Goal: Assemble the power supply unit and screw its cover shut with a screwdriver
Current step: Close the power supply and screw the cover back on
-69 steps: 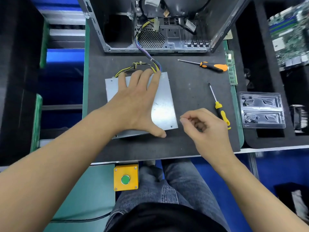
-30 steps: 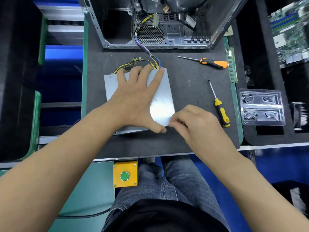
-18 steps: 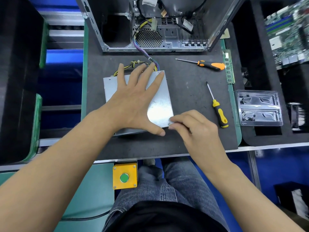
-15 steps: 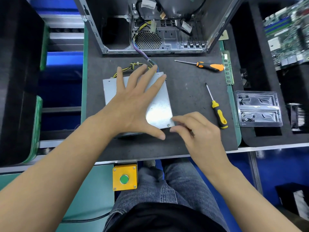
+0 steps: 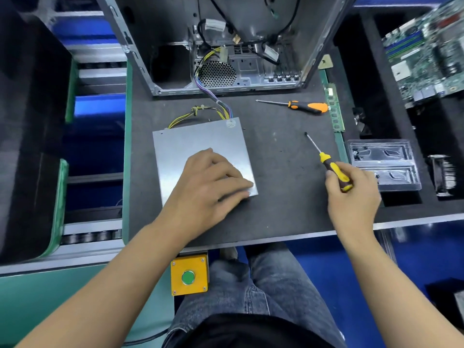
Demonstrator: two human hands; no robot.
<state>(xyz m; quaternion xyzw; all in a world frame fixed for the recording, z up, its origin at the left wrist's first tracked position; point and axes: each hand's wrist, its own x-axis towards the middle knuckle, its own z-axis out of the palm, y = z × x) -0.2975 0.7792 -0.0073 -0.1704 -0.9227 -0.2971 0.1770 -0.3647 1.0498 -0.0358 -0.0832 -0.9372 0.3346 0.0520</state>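
The power supply unit (image 5: pixel 195 146), a flat silver box with yellow and purple cables at its far edge, lies on the dark mat. My left hand (image 5: pixel 211 187) rests on its cover with the fingers curled. Its thumb and index fingertip pinch together at the near right corner, where a small screw sits mostly hidden. My right hand (image 5: pixel 351 194) grips the handle of the yellow-black screwdriver (image 5: pixel 329 164) to the right of the unit. The screwdriver's tip points to the far left, just above the mat.
An open computer case (image 5: pixel 226 46) stands at the back. An orange-black screwdriver (image 5: pixel 306 106) lies in front of it. A clear screw tray (image 5: pixel 384 167) and a RAM stick (image 5: pixel 335 111) sit at the right. A yellow button box (image 5: pixel 189 275) hangs below the table's edge.
My left hand has drawn its spread fingers back and curled them at the unit's near right corner. My right hand has left that corner, moved right and taken hold of the yellow-black screwdriver.
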